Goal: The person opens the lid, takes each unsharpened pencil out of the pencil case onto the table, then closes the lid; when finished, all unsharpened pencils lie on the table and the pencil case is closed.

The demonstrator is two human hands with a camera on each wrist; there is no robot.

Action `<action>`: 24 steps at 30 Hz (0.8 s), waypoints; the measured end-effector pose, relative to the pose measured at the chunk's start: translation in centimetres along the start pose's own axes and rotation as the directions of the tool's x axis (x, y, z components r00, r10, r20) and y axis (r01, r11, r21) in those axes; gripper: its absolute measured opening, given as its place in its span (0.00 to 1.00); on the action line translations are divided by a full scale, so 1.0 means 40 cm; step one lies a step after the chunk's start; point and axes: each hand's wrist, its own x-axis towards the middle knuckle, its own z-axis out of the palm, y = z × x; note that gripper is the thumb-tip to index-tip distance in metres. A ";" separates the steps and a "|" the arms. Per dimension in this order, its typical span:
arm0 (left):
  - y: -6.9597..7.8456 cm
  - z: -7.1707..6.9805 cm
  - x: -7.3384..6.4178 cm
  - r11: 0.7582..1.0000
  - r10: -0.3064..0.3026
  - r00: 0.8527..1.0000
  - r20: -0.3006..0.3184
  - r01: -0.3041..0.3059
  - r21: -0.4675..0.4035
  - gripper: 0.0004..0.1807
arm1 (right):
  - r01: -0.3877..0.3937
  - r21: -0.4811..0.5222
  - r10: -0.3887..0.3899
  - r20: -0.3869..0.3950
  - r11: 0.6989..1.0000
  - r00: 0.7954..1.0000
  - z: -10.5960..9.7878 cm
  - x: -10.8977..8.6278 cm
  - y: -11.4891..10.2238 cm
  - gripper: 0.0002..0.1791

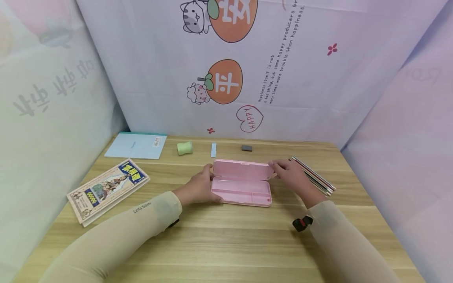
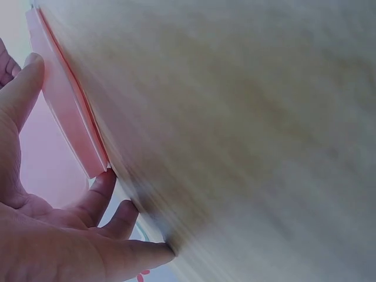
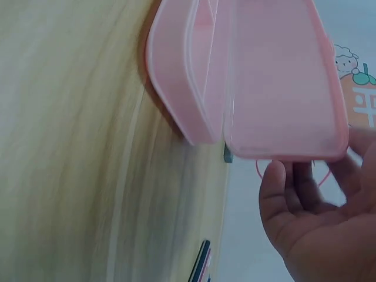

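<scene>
A pink pencil case (image 1: 262,200) lies on the wooden table with its lid (image 1: 242,169) raised. Its inside shows a long compartment, smaller divided ones and no pencils. At the case's left end, my left hand (image 1: 199,188) grips it, thumb along the front; the left wrist view shows the thumb and a fingertip against the pink wall (image 2: 67,100). With its fingers, my right hand (image 1: 291,173) holds the right edge of the lid. From the right wrist, those fingers (image 3: 273,182) bend at the lid's end, partly behind it.
Several pencils (image 1: 315,177) lie right of the case, beside the right forearm. Behind stand a grey eraser (image 1: 247,148), a pale blue strip (image 1: 214,150) and a yellow-green small object (image 1: 185,148). A light blue notebook (image 1: 136,146) and an illustrated booklet (image 1: 107,190) lie left. Printed cloth walls enclose the table.
</scene>
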 end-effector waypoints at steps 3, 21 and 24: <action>0.000 -0.001 0.002 0.999 0.028 1.000 0.003 -0.028 0.015 0.73 | 0.034 0.020 -0.035 0.054 0.999 0.998 -0.007 -0.013 0.013 0.32; -0.010 -0.013 0.010 0.993 0.087 0.991 0.104 -0.095 0.074 0.54 | 0.323 -0.059 -0.287 0.327 0.945 0.900 0.035 -0.028 0.025 0.22; -0.016 -0.010 0.016 0.990 0.078 0.987 0.142 -0.093 0.101 0.55 | 0.276 -0.085 -0.234 0.330 0.957 0.914 0.039 -0.030 0.023 0.23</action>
